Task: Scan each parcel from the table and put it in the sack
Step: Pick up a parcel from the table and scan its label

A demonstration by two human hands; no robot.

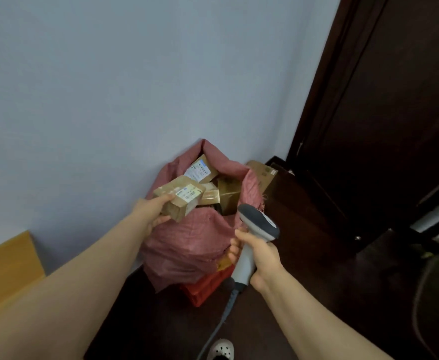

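Note:
My left hand grips a small brown cardboard parcel with a white label, held over the left rim of the open pink woven sack. Inside the sack lie several brown parcels; one labelled parcel sits at the back and another parcel at the right. My right hand grips the handle of a grey and white barcode scanner, just right of the sack's front rim, its head pointing up and left. The scanner's cable hangs down to the floor.
The sack stands on the dark floor against a pale blue wall. A red crate sits under its front. A flat cardboard box leans behind it. A dark door is at right, a wooden table edge at left, and a shoe below.

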